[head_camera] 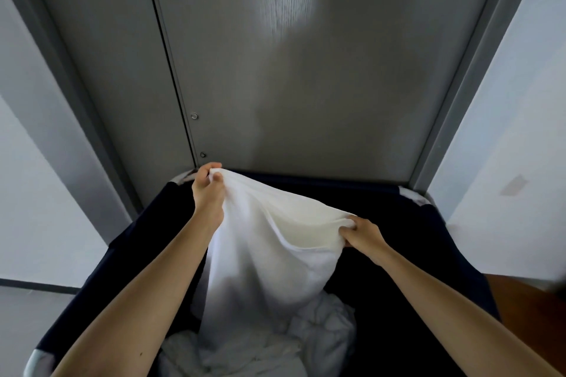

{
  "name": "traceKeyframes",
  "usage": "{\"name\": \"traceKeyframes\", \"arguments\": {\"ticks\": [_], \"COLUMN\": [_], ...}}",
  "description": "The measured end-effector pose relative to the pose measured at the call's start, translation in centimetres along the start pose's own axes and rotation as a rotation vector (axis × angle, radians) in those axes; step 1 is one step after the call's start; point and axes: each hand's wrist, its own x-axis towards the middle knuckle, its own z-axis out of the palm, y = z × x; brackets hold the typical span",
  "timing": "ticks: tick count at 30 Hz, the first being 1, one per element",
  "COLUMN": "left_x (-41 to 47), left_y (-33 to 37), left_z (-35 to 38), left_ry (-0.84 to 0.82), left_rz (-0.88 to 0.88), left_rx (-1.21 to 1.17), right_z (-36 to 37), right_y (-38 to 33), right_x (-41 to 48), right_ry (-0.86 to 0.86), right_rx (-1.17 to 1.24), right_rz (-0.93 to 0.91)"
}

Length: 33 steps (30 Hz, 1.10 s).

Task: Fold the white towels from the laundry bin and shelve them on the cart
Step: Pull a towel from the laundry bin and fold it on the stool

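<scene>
1. Left hand [206, 190]: fingers and thumb curled tight round 1 upper corner of the white towel [275, 242], held above the far-left corner of the laundry bin [144, 232].
2. Right hand [363, 234]: fingers curled, bunching the towel's top edge. It sits lower than the left hand, over the bin's middle and toward its right side.
3. Towel: stretched between the 2 hands with the top edge sagging a little. The rest hangs straight down into the bin, and the lower end meets the pile there.
4. Loose towels [324, 330]: crumpled white heap on the bin's bottom at the near side, under and right of the hanging towel. Cannot tell how many.
5. Bin: dark navy fabric walls, with pale metal corner pieces [413, 194] showing at the far-right, far-left and near-left corners.
6. Door [306, 70]: grey, directly behind the bin's far edge, with 2 small round fittings [194, 116] by its left seam.
7. White walls [505, 131] flank the bin on the left and right.
8. Brown floor patch [520, 300] just right of the bin.
</scene>
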Motion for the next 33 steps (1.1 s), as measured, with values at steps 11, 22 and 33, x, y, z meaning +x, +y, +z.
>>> {"name": "traceKeyframes", "arguments": {"ticks": [11,22,33], "left_x": [1.0,1.9,2.0], "left_y": [-0.3,-1.5,-1.7], "left_z": [-1.2,-5.1,-5.6], "left_ry": [0.011,0.133,0.092], "left_rz": [0.047,0.05,0.082], "left_rx": [0.068,0.238,0.349], "right_z": [-2.3,-2.6,-4.1], "right_y": [0.2,-2.4,-3.8], "right_x": [0.5,1.1,1.1], "right_ry": [-0.081,-0.167,-0.295], "right_rx": [-0.314,-0.536,-0.834], "right_rz": [-0.169,-0.405,-0.387]}}
